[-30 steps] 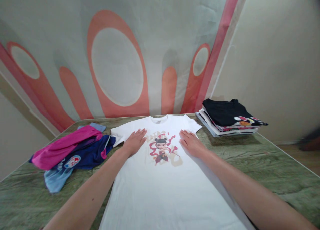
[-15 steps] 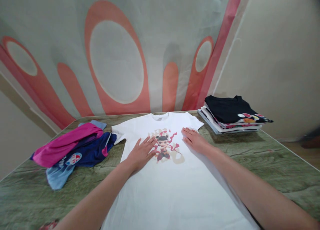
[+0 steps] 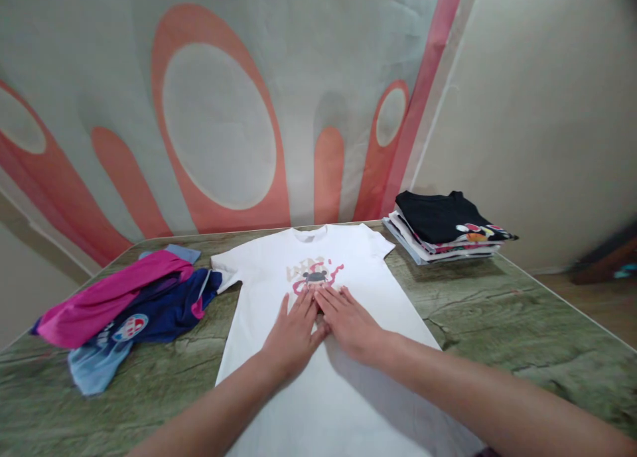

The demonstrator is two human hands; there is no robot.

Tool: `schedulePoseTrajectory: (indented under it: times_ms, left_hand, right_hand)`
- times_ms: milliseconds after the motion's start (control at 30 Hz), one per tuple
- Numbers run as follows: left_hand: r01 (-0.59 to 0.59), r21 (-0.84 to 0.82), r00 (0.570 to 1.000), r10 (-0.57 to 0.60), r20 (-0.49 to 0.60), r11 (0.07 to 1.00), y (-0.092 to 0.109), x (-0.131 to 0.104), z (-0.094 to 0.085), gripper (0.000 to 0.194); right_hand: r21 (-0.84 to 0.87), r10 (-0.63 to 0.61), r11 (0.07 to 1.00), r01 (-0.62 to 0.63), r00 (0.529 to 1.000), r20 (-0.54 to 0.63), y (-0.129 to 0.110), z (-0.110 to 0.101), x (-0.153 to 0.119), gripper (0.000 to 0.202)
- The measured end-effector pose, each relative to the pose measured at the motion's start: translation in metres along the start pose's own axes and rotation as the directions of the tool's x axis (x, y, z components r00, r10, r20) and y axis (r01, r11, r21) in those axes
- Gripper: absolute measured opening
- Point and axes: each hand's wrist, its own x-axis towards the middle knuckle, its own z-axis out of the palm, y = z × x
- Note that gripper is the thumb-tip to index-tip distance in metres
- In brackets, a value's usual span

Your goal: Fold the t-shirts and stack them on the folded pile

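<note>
A white T-shirt [image 3: 279, 377] lies spread flat on the table, its neck at the far edge and its sleeves out to both sides. On its chest is a printed cartoon figure [image 3: 314, 275], with the lower part hidden under my hands. My left hand [image 3: 294, 334] rests on the shirt, fingers stretched out, over the left side of the print. My right hand [image 3: 352, 321] lies flat beside it, its fingertips meeting those of the left. Neither hand grips the cloth.
To the left lies a loose heap of pink, navy and light blue clothes [image 3: 119, 298]. A stack of folded shirts with a black one [image 3: 438, 218] on top sits at the far right. The wood-patterned table [image 3: 478, 304] meets a wall with a printed sheet [image 3: 298, 112].
My right hand has slid left and my left hand slightly right, so they now meet at the print. The view has shifted slightly to the right.
</note>
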Motion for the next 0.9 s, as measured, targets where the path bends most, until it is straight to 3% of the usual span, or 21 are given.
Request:
schedulePoseTrajectory:
  times_ms: [100,233,433,700,900]
  left_hand:
    - [-0.04,0.033,0.999,0.04,0.0,0.999,-0.009,-0.011,0.003,0.06]
    - [0.014,0.082,1.0,-0.013,-0.013,0.996,-0.038,-0.032,0.001,0.06]
    - [0.045,0.116,0.998,-0.039,-0.057,0.992,-0.065,-0.077,-0.004,0.064]
    - [0.07,0.082,0.997,-0.066,-0.048,0.994,-0.072,-0.122,-0.016,0.073]
    - [0.109,0.089,0.994,-0.109,-0.006,0.99,-0.066,-0.131,-0.025,0.069]
  right_hand:
    - [0.001,0.064,0.998,-0.064,0.998,0.024,0.004,0.001,-0.014,0.058]
    - [-0.062,0.174,0.983,-0.171,0.984,0.038,0.043,-0.005,-0.038,0.062]
    - [-0.117,0.198,0.974,-0.196,0.98,0.009,0.068,-0.011,-0.082,0.062]
    - [-0.095,0.109,0.99,-0.104,0.993,0.05,0.075,-0.018,-0.105,0.062]
    - [-0.094,0.092,0.992,-0.085,0.993,0.073,0.092,-0.018,-0.112,0.066]
